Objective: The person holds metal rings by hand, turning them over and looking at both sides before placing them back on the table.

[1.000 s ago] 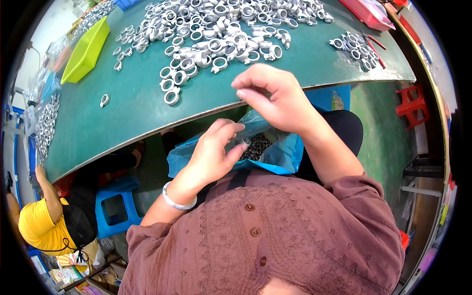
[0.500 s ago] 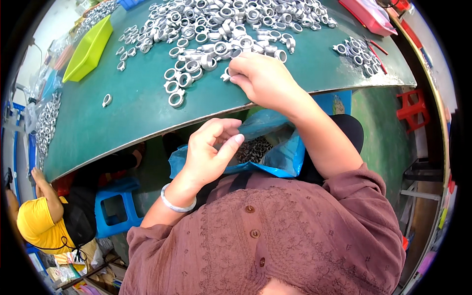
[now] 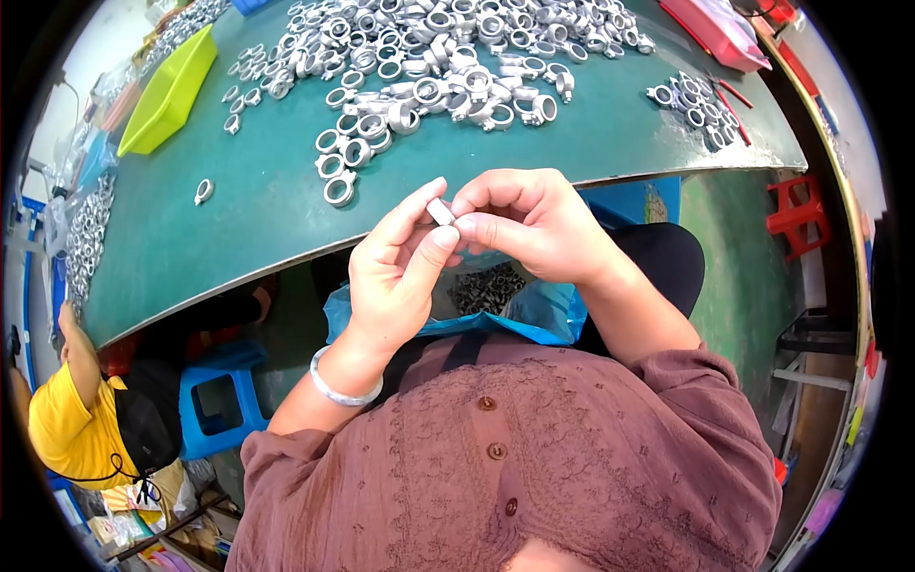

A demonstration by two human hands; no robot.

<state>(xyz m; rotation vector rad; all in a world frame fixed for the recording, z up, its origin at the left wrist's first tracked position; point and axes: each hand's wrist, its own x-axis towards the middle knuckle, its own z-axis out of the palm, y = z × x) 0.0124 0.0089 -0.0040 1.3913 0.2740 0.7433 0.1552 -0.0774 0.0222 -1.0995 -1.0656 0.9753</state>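
Between my two hands, just off the table's near edge, is a silver metal ring clamp, seen edge-on and partly hidden by fingers. My left hand, with a pale bangle on its wrist, pinches it from the left with thumb and fingers. From the other side my right hand grips it with thumb and curled fingertips. Beyond the hands, a large heap of similar ring clamps covers the far middle of the green table. One lone clamp lies off to the left.
An open blue plastic bag with small dark parts sits below my hands. A yellow-green tray stands at left, a pink bin at far right. A smaller clamp pile lies beside red-handled pliers. A yellow-shirted person sits at left.
My right hand has come back from the edge of the heap toward me, bringing a ring clamp. My left hand has risen slightly and now holds the clamp too.
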